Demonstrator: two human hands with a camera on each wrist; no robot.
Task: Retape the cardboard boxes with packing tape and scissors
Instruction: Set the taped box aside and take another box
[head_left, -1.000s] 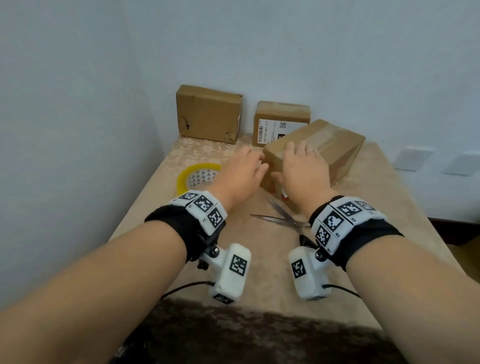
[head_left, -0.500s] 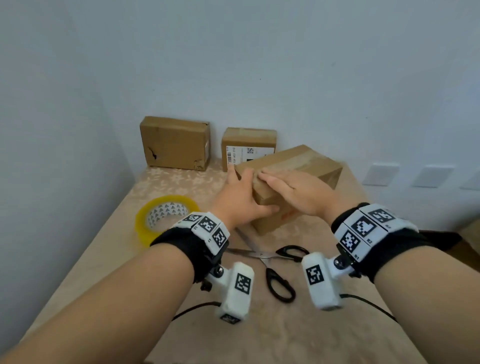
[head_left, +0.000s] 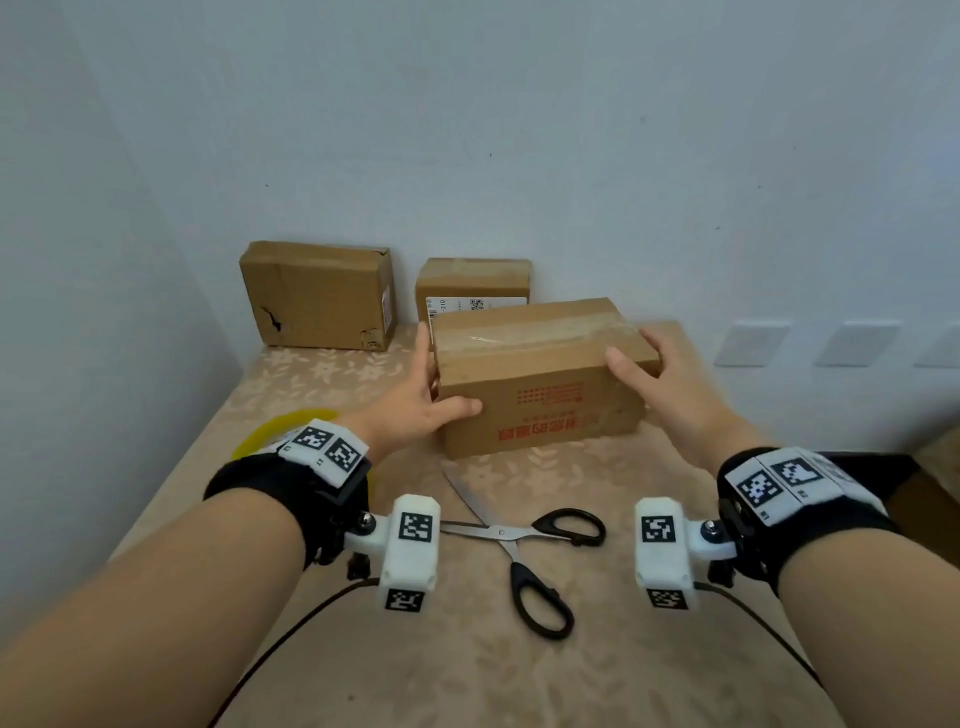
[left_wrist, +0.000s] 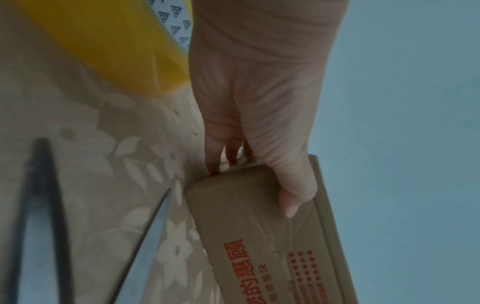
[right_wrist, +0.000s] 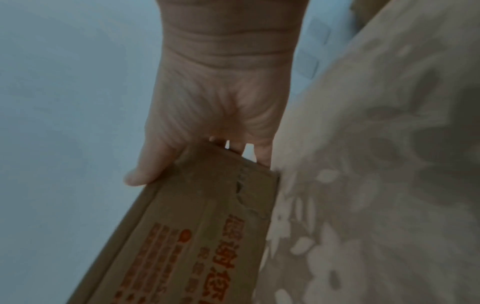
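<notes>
A brown cardboard box (head_left: 540, 374) with red print lies on the table, its long side facing me and clear tape along its top. My left hand (head_left: 434, 382) grips its left end, thumb across the front face (left_wrist: 272, 236), fingers (left_wrist: 215, 162) on the end. My right hand (head_left: 641, 361) holds the right end (right_wrist: 194, 226), with the thumb (right_wrist: 145, 170) at the top edge. Black-handled scissors (head_left: 519, 535) lie spread on the table in front of the box. The yellow tape roll (head_left: 275, 431) sits left, half hidden by my left wrist.
Two more cardboard boxes stand against the back wall, a torn one (head_left: 317, 296) at the left and a labelled one (head_left: 472, 286) behind the held box. Walls close the table (head_left: 322, 374) at the left and the back. Its right edge drops off.
The box has turned from corner-on to long side facing me. My right hand slid from the box's top to its right end. My left hand stayed at the left end.
</notes>
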